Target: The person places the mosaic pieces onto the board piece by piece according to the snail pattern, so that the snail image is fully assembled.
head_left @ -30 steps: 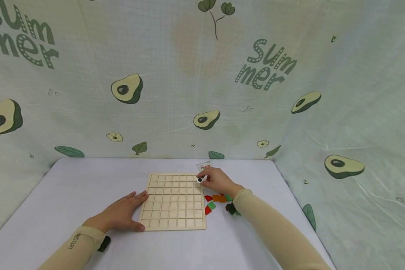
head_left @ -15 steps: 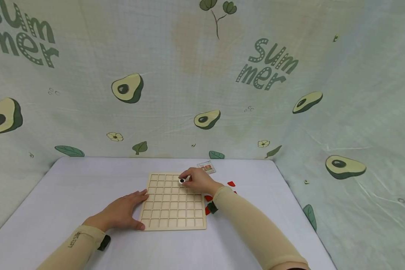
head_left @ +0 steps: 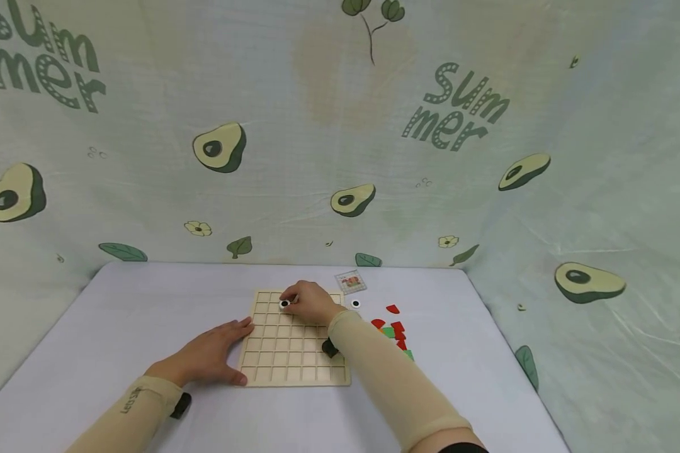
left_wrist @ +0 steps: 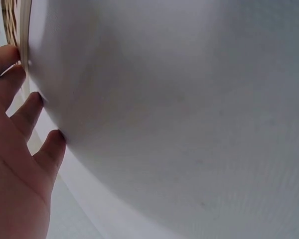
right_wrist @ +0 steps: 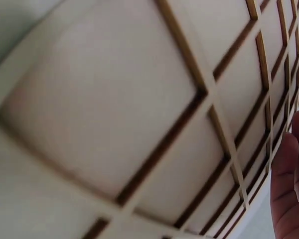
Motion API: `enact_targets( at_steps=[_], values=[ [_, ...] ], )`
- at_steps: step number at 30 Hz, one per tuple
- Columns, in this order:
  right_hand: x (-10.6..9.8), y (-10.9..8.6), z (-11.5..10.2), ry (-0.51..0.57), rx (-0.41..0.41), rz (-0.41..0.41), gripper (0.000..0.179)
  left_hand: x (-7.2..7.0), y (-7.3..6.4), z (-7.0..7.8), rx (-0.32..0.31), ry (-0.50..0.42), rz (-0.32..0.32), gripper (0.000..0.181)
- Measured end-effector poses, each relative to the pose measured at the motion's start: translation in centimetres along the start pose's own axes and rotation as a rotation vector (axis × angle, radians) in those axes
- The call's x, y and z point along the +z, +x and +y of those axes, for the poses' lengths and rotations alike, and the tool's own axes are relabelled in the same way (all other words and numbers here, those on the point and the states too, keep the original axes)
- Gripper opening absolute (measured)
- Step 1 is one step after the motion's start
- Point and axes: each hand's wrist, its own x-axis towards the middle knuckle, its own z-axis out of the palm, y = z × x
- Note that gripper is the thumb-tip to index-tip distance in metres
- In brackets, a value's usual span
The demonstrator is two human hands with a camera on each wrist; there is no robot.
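A square wooden board (head_left: pixel 288 356) with a grid of shallow compartments lies on the white table. My left hand (head_left: pixel 208 353) rests at its left edge, fingers straight and spread; in the left wrist view the fingertips (left_wrist: pixel 54 142) reach to the board's side. Over the upper rows, my right hand (head_left: pixel 313 303) pinches a white piece with a black dot (head_left: pixel 284 304) between thumb and fingers. In the right wrist view that hand (right_wrist: pixel 291 174) shows at the right edge, and the piece is hidden there. The right forearm covers part of the board's right side.
Another white piece with a black dot (head_left: pixel 356 304) lies right of the board. Red pieces (head_left: pixel 398 327) and green pieces (head_left: pixel 388 332) are scattered nearby, partly behind the right sleeve. A picture card (head_left: pixel 351 282) sits behind the board's far right corner. A printed curtain hangs behind the table.
My right hand has moved left across the board with the white piece, from its right edge to the upper middle. The left hand stays at the left edge.
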Motion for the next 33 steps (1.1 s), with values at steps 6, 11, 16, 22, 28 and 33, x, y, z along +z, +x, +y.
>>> enact_targets(
  at_steps=[6,11,16,22,28,33],
  values=[
    [1.2,0.8,-0.7,-0.046,-0.006,0.001,0.021,-0.1,-0.2,-0.1,0.012,-0.009,0.004,0.108],
    [1.3,1.0,-1.8,-0.094,0.003,-0.023,0.021,-0.2,-0.3,0.1,0.003,-0.012,-0.004,0.108],
    [1.5,1.0,-1.9,-0.12,0.016,-0.016,0.021,0.0,-0.2,0.1,0.005,-0.012,-0.004,0.108],
    [1.6,1.0,-1.9,-0.129,0.032,-0.008,0.023,0.2,0.0,-0.2,0.002,-0.004,0.003,0.108],
    [1.5,0.9,-1.8,-0.13,0.033,0.013,0.023,-0.1,-0.2,0.0,0.012,-0.001,0.0,0.109],
    [1.6,1.0,-1.8,-0.154,0.036,0.022,0.022,-0.2,-0.3,0.1,0.018,-0.004,-0.001,0.108]
  ],
)
